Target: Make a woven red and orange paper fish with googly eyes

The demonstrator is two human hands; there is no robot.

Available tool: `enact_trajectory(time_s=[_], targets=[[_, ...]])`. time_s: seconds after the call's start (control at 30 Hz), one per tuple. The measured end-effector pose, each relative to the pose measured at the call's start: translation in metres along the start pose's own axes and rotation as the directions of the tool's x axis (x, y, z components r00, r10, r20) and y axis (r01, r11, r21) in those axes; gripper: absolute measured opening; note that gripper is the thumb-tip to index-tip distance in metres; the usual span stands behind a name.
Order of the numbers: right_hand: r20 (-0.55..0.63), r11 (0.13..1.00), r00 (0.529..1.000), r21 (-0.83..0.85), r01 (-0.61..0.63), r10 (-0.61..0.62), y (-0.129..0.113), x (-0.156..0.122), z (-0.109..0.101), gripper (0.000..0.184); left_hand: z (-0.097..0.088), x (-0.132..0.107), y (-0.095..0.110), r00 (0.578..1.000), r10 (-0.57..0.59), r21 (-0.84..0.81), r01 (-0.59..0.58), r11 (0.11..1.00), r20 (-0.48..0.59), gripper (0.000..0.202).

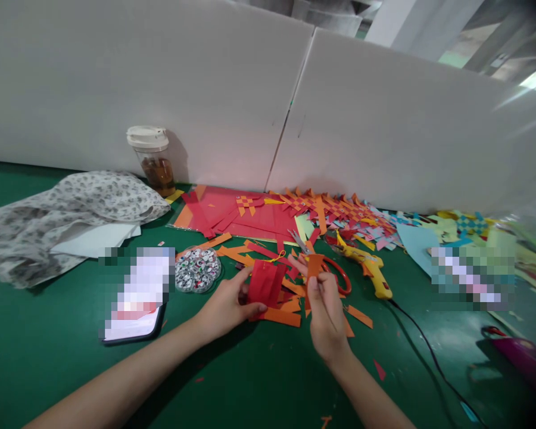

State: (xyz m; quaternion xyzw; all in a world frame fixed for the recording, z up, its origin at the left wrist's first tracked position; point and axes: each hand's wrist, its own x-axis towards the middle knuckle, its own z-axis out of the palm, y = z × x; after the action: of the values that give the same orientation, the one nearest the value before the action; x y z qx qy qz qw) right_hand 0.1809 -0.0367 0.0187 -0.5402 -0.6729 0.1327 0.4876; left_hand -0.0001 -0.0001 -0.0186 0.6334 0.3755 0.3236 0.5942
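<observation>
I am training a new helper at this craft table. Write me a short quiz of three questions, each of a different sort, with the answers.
1. Multiple choice: what does the left hand hold? A) a spoon B) red paper C) a brush
2. True or false: the yellow glue gun lies on the green table, to the right of the right hand.
3. Fill in: the right hand pinches a strip of ____ paper.

Key: 1 B; 2 true; 3 orange, the orange strip.
</observation>
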Motion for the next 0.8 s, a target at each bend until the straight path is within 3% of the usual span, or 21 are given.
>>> enact_trajectory(time_s=[0.1,0.17,0.37,0.6,0.7,0.8], targets=[[0.056,0.99,0.99,0.038,-0.135,0.133,-0.001,-0.002,-0.001,0.019,0.0,0.0,-0.002,1.0,0.008,-0.013,-0.008,1.0,0.005,0.06],[0.063,0.99,0.99,0.055,-0.128,0.125,-0.002,-0.003,-0.001,0.018,0.0,0.0,-0.003,1.0,0.014,-0.015,-0.014,1.0,0.002,0.06],[0.026,0.996,0.996,-0.035,0.087,-0.086,0.003,-0.009,-0.003,0.019,0.0,0.0,-0.004,1.0,0.023,0.03,-0.022,0.999,-0.002,0.06],[-0.026,0.93,0.943,-0.176,0.322,-0.332,0.01,-0.013,-0.004,0.017,0.0,0.0,0.001,1.0,0.008,0.028,-0.007,1.0,-0.014,0.058],[-0.022,0.951,0.956,-0.112,0.288,-0.292,0.006,-0.015,-0.007,0.017,0.0,0.0,0.003,1.0,0.005,0.027,-0.005,1.0,-0.007,0.059],[0.018,0.984,0.989,0.104,0.142,-0.144,-0.004,-0.014,-0.005,0.018,0.0,0.0,0.002,1.0,0.005,0.033,-0.005,0.999,0.006,0.061]])
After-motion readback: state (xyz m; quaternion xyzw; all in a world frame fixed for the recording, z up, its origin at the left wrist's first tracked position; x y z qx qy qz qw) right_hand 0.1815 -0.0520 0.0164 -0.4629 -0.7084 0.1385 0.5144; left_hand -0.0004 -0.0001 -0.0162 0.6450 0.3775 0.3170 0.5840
